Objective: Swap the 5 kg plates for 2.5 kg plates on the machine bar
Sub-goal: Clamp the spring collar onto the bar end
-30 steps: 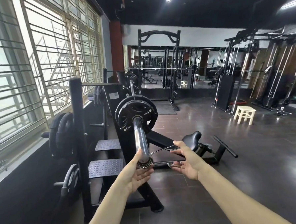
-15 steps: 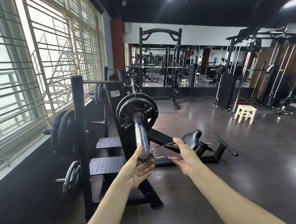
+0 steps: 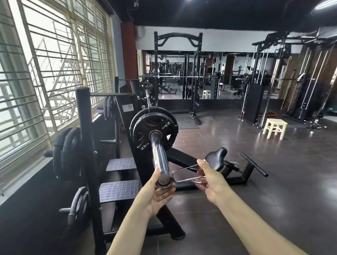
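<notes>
Spring collar (image 3: 167, 179) on bar end (image 3: 164, 183); right fingers (image 3: 202, 171) squeezing handles.

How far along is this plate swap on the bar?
Mostly done on this end: a plate marked 2.5 kg already sits on the bar. The right hand squeezes a spring collar at the bar's tip, steadied by the left hand. Left: sliding it against the plate.

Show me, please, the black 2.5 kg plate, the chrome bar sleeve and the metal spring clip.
black 2.5 kg plate (image 3: 164, 125): head view, on its face by the marking.
chrome bar sleeve (image 3: 159, 153): head view, mid-length.
metal spring clip (image 3: 186, 179): head view, on its lower handle.
</notes>
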Motion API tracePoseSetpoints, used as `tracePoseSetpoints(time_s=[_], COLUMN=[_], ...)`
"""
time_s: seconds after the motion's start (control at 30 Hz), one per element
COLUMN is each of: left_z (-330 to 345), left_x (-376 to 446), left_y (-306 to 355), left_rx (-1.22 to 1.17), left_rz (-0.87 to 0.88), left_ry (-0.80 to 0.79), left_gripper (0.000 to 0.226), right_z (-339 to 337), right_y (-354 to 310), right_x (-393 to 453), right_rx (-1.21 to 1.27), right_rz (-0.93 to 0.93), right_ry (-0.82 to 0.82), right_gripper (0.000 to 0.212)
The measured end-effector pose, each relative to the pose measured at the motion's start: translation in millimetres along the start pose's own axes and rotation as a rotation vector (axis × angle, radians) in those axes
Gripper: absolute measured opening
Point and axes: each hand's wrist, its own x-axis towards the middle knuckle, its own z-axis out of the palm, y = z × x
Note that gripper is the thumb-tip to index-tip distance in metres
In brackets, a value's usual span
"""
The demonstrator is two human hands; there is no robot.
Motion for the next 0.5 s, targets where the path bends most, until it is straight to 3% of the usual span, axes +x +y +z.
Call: tracePoseSetpoints(time_s=[0.13,0.23,0.37,0.5], left_z=[5,7,5,1], left_x=[14,26,45,56], left_y=[9,24,38,44], left_rx=[-0.062,-0.032,-0.117,-0.051], left_rz=[-0.031,-0.044,-0.114,-0.146], left_ry=[-0.019,-0.037,-0.081,-0.053], left_gripper=[0.073,0.069,0.081,0.083], right_z=[15,20,26,30], right_y=[-19,-16,-15,-15], right_x=[16,28,46,55], right_rx=[-0.109,-0.049,-0.027,-0.006], right_rz=[-0.051,0.020,0.047,0.058], right_ry=[0.012,0.000,0.004,-0.016], right_gripper=[0.033,0.032,0.035,0.035])
